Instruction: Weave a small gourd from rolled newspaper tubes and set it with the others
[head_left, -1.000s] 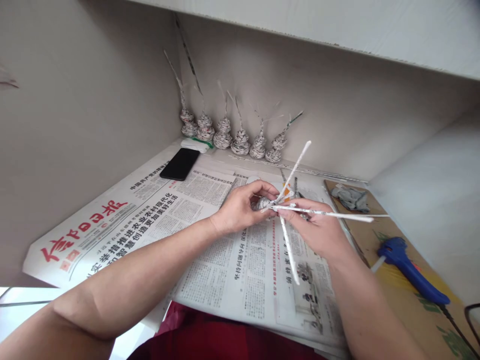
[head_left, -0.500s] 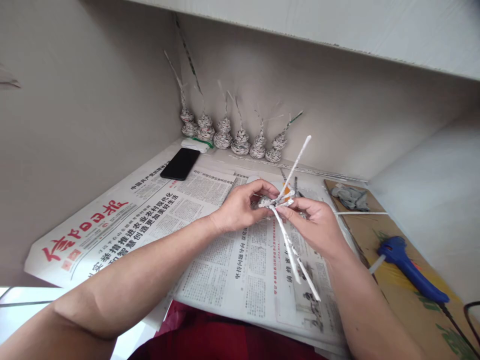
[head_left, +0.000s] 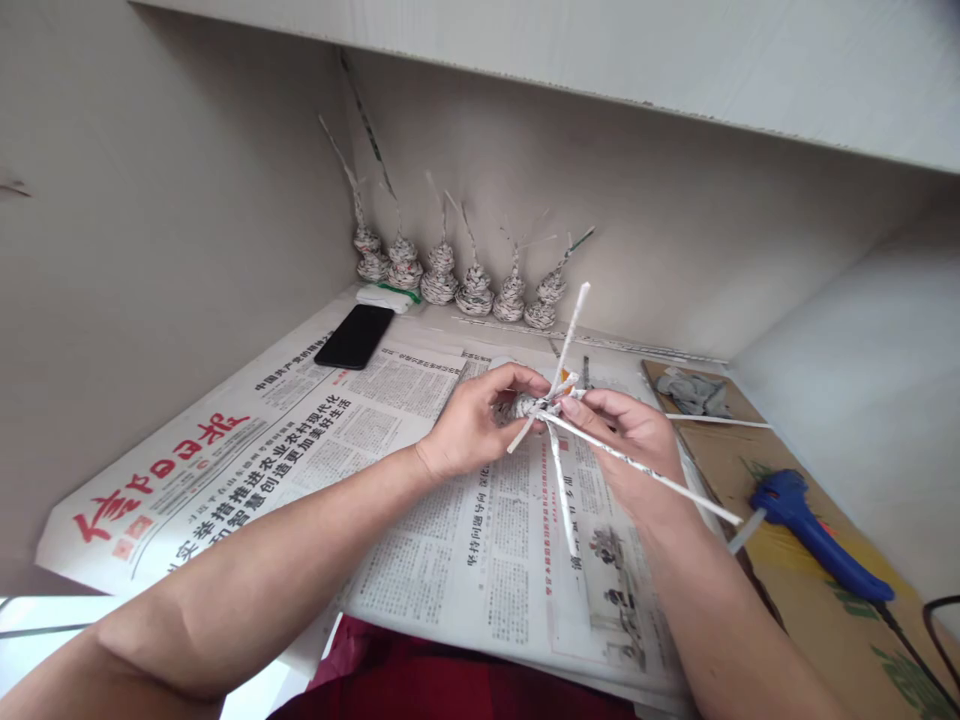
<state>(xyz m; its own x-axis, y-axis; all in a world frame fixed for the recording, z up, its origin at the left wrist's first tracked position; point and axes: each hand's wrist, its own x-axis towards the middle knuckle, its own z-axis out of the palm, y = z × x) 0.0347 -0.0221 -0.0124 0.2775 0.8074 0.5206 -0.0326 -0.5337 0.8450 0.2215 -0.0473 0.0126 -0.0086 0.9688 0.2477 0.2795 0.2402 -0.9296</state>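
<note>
1. Cupping a woven paper piece [head_left: 523,407] above the newspaper, the left hand [head_left: 476,415] has its thumb and fingers curled around the rounded body. The right hand [head_left: 634,430] pinches among the paper strips [head_left: 675,487] at the body's end; exactly which strip it grips cannot be told.
2. Judging by what shows, some of the body is already woven, while several strips poke out loose in different directions, so that end seems unfinished. The left hand hides much of the weave.
3. Beneath the hands lies the newspaper [head_left: 420,540]. Its large red masthead reads 信阳日报; black headlines include 推进农业农村现代化, 创造更加美好生活 and 坚持问题导向. The smallest print is illegible.
4. Off to the right, a blue glue gun [head_left: 821,540] rests on cardboard [head_left: 795,630]. No brand can be made out on it; the cardboard's green printing is cut off by the frame.
5. Farther back, a black phone [head_left: 354,336] lies in front of a white packet [head_left: 388,298] with a green edge; neither carries a readable label.
6. Along the back wall stand six gourd-shaped pieces [head_left: 441,275], double-bulged with thin necks; they look further along than the one in hand.
</note>
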